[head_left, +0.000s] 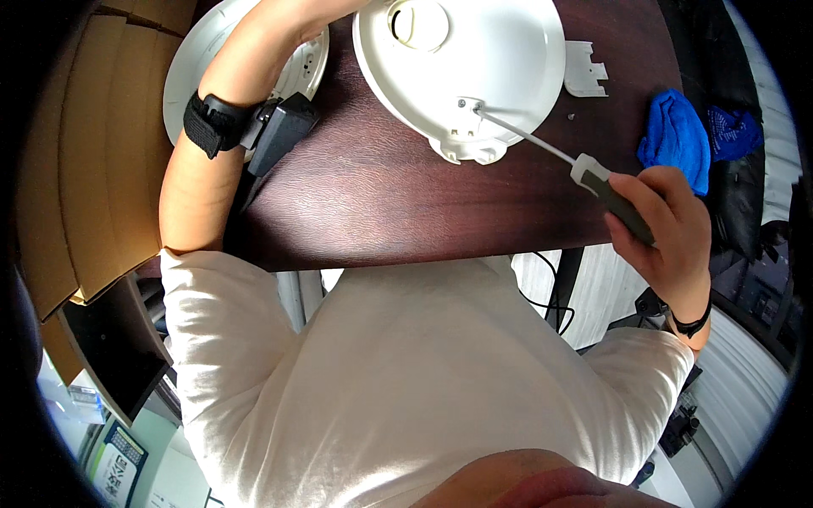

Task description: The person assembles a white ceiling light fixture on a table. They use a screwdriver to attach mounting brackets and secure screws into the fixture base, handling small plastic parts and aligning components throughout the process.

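My right hand [673, 224] is wrapped round the grey-and-white handle of a screwdriver [546, 147]. The screwdriver slants down to the left, its tip at a small screw fitting near the front rim of a round white plastic cover [500, 63]. Tabs stick out from that rim, and a round raised part with a dark slot shows near the cover's top. My left hand [318, 10] reaches to the upper edge of the picture by the cover's left side; its fingers are cut off from sight. Beneath my left forearm lies another round white plastic part [182, 85].
Right of the cover, a notched white plastic piece [584, 68] and a small screw [571, 117] lie on the dark wooden table [381, 203]. A blue cloth [677, 140] sits at the right edge beside a black chair. Cardboard boxes [110, 152] stand at the left.
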Available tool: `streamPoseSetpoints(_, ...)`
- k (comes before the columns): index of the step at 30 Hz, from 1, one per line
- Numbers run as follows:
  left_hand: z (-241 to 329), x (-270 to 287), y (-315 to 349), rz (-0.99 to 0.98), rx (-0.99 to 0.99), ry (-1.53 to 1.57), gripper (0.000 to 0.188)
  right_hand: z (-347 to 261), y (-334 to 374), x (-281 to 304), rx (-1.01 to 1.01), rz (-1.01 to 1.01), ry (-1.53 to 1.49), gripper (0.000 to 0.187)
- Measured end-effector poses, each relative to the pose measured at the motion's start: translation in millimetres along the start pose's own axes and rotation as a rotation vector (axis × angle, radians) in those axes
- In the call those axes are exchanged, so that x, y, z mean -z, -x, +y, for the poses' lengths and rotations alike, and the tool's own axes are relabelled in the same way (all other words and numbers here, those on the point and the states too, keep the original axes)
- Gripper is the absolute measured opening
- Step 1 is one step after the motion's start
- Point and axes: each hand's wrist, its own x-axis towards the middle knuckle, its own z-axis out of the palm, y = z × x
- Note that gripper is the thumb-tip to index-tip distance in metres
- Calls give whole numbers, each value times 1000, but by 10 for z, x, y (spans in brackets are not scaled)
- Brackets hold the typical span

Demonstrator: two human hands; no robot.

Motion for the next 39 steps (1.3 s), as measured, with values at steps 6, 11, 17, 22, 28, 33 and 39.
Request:
streamPoseSetpoints(6, -253, 116, -75, -79, 6, 96, 79, -9, 15, 13, 7, 8, -7, 48)
streamPoseSetpoints(11, -256, 194, -24, 61, 195, -221, 83, 33, 25, 21, 20, 36, 5, 47)
streamPoseSetpoints(17, -80, 180, 26, -120, -37, -369, 75, 6, 54, 34, -1, 19, -14, 46)
streamPoseSetpoints(22, 24, 110, 56, -19, 99, -154, 67, -3, 63, 27, -11, 23, -15, 46)
streamPoseSetpoints(28, -232, 89, -20, 141, 155, -38, 69, 21, 60, 33, 6, 53, -42, 47)
streamPoseSetpoints(33, -195, 35, -54, 54, 184, -167, 68, 25, 71, 53, -41, 23, -27, 48)
streamPoseSetpoints(39, -243, 10, -62, 57, 179, -301, 66, 23, 22, 37, -16, 24, -49, 49)
